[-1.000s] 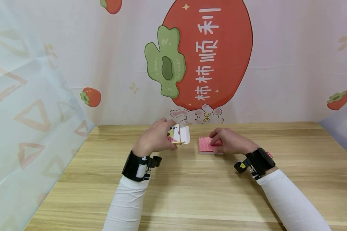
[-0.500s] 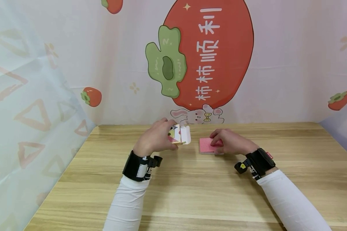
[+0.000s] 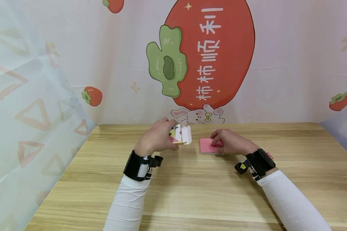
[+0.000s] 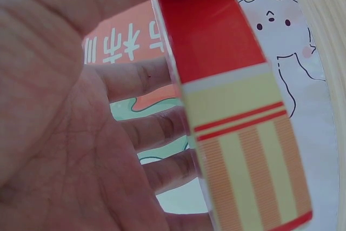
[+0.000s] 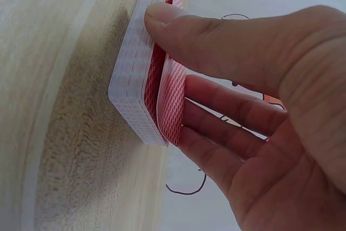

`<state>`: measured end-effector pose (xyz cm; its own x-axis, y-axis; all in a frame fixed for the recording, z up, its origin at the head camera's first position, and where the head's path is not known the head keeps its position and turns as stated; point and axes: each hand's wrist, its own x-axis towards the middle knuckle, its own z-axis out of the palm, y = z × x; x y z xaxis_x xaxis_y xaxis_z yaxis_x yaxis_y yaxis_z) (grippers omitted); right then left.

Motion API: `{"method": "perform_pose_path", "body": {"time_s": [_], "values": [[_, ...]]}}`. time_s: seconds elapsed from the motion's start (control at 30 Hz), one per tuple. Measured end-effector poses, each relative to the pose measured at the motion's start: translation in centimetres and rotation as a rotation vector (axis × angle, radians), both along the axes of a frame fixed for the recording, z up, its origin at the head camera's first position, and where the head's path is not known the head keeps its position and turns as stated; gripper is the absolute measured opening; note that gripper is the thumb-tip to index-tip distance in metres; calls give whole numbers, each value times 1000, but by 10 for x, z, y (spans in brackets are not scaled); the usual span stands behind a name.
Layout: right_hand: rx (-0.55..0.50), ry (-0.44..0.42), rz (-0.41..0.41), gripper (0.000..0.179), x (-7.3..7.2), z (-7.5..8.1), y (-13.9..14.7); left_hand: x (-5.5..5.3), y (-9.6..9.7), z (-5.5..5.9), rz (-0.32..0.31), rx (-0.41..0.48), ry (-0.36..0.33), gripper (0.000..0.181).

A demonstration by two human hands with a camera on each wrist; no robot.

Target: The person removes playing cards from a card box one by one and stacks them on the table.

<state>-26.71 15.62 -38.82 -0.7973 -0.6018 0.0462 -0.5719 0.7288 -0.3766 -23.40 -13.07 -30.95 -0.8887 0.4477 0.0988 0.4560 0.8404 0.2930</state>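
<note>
My left hand (image 3: 155,138) grips a card box (image 3: 178,138) between thumb and fingers, its white end flap (image 3: 187,134) folded out towards the right. An ace design shows on the box's face, partly covered by my fingers. In the left wrist view the box's side (image 4: 238,106) is red, cream and striped. To the right, a deck of playing cards (image 3: 206,146) lies red-patterned back up on the table. My right hand (image 3: 234,142) pinches its right end. In the right wrist view the thumb is at the deck's edge (image 5: 132,68), and a narrow gap separates bowed upper cards (image 5: 172,101) from those below.
The wooden table (image 3: 191,192) reaches back to a printed cloth (image 3: 127,64) with a large red persimmon and a rabbit. More cloth (image 3: 31,112) hangs along the left. Each wrist wears a black strap with a small camera.
Both hands keep their places on the box and the deck. Only the head view shifts very slightly.
</note>
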Motion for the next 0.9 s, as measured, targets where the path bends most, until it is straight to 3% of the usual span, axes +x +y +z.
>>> {"method": "perform_pose_path", "body": {"time_s": [0.9], "values": [[11,-13,-8,29,0,-2,-2,3,5,-1,32,-18,-28,72]]}}
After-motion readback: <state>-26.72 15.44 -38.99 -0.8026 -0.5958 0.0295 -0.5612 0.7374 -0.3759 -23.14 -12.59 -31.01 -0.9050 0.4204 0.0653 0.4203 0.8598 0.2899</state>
